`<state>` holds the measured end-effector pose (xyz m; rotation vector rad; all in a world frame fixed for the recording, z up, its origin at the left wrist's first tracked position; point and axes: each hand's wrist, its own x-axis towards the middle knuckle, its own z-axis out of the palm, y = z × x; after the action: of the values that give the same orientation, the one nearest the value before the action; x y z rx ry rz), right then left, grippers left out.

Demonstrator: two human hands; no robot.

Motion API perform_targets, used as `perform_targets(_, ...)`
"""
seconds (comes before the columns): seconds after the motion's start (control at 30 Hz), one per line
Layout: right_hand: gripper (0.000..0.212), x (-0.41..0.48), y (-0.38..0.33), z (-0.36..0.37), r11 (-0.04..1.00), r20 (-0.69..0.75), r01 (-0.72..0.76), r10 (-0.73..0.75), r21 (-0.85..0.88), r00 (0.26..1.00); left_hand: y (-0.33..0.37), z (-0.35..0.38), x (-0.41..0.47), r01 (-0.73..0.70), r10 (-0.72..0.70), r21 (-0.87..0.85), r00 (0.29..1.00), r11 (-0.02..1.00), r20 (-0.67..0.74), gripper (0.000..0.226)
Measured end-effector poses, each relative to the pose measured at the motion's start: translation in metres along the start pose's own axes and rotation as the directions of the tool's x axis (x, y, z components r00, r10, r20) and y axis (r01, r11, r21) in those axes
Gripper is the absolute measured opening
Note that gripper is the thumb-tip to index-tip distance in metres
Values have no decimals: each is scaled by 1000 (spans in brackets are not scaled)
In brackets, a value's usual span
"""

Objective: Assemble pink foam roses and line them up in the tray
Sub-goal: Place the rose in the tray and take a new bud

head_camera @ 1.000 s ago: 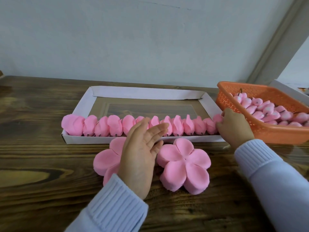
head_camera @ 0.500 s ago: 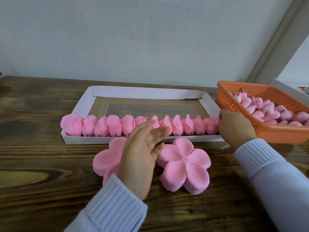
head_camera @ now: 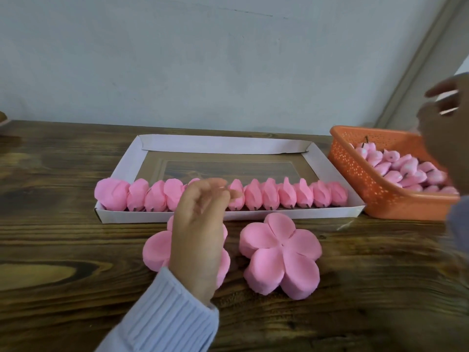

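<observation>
Fingers (head_camera: pixel 213 191) of both hands are hanging loose and empty, the left hand (head_camera: pixel 198 237) over the petal stack (head_camera: pixel 154 252) just before the tray (head_camera: pixel 223 146), the right hand (head_camera: pixel 446 138) nearer the buds (head_camera: pixel 396 168) in the basket (head_camera: pixel 380 196) right of the tray.

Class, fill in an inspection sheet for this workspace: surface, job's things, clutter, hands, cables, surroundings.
Surface: dark wooden table, grain visible.
Job's things: white tray with one row of roses along its near wall; left stack and right stack of petals in front of it; orange basket of buds at right.
Clutter: an object cut off at the left edge, too little to identify.
Hands: left hand over the left stack, fingers loosely curled, holding nothing; right hand blurred, open, above the basket.
Cables: nothing seen.
Surroundings: plain pale wall.
</observation>
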<state>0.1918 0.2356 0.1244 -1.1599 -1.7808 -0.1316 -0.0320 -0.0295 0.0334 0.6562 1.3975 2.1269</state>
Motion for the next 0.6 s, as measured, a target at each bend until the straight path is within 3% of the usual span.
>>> perform_targets(0.07,11,20,28,-3,982,318,-55,112,-183,942,1,-4,3,-105,95,196,994,975,60,28)
perform_targets(0.13,13,26,44,1,926,601,-92,311,-366,736,0,-10,9,-142,114,349,989,926,100,33)
perform_targets(0.2,4,20,53,7,852,721,-7,447,-523,529,-2,-15,13,-152,119,484,988,862,98,36)
perform_targets(0.27,11,11,55,9,796,773,162,482,-583,412,-1,-18,15,-171,144,599,985,783,94,37)
perform_targets(0.3,12,7,55,8,774,797,262,463,-577,389,-1,-20,16,-187,163,680,982,709,100,34)
perform_targets(0.33,13,3,54,6,761,821,336,435,-555,370,-1,-22,16,-216,190,789,973,575,128,30)
perform_targets(0.4,15,0,53,4,798,850,331,388,-503,356,-1,-25,17,-228,166,960,965,162,201,25)
perform_targets(0.43,16,-1,54,3,817,854,305,378,-489,358,0,-26,17,-203,110,979,973,5,201,24)
perform_targets(0.5,18,-1,56,6,825,851,282,382,-489,359,4,-26,17,-151,40,983,987,-107,155,22)
perform_targets(0.6,22,-2,53,11,809,836,281,405,-517,370,5,-27,18,-142,55,979,987,-148,152,23)
